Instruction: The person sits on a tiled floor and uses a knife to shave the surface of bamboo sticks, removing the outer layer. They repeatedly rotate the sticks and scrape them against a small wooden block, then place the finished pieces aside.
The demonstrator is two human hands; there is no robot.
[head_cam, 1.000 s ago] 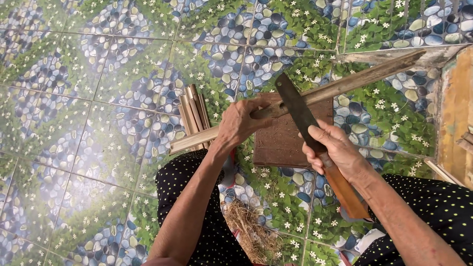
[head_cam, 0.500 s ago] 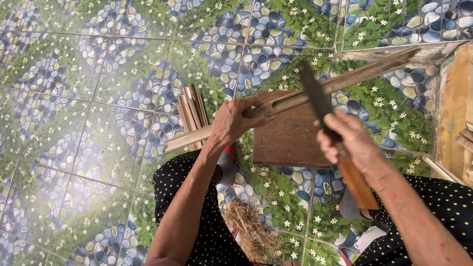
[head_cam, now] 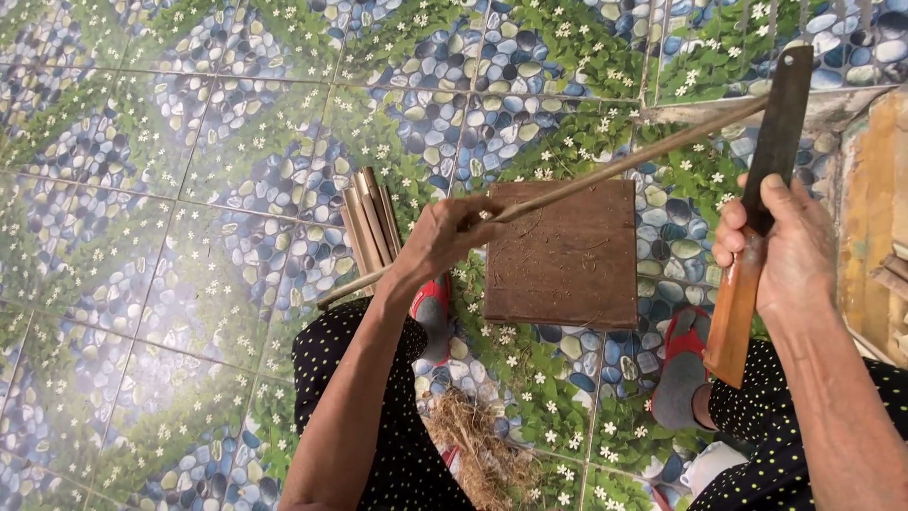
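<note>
The left hand (head_cam: 445, 237) has its fingers closed around a long thin bamboo stick (head_cam: 605, 170), gripping it partway along its length above the floor. The stick's long axis runs on a diagonal across the view: its lower end points down to the left, past the left forearm toward the tiled floor (head_cam: 142, 189), and its far end points up to the right, reaching toward the blade held in the other hand. It passes over the top edge of a square brown wooden board (head_cam: 563, 255) that lies flat on the floor in front of the person's knees. The right hand (head_cam: 780, 246) is raised at the right, its fingers wrapped tight around the wooden handle of a long cleaver-like knife (head_cam: 757, 218); the handle points down toward the lap and the dark flat blade stands nearly upright, tip toward the top edge of the view, well clear of the board. Just left of the left hand, a small bundle of short bamboo strips (head_cam: 369, 222) lies on the floor, pointing away from the person. A heap of dry fibrous shavings (head_cam: 478, 454) sits between the knees, near red-and-grey sandals (head_cam: 681, 369).
</note>
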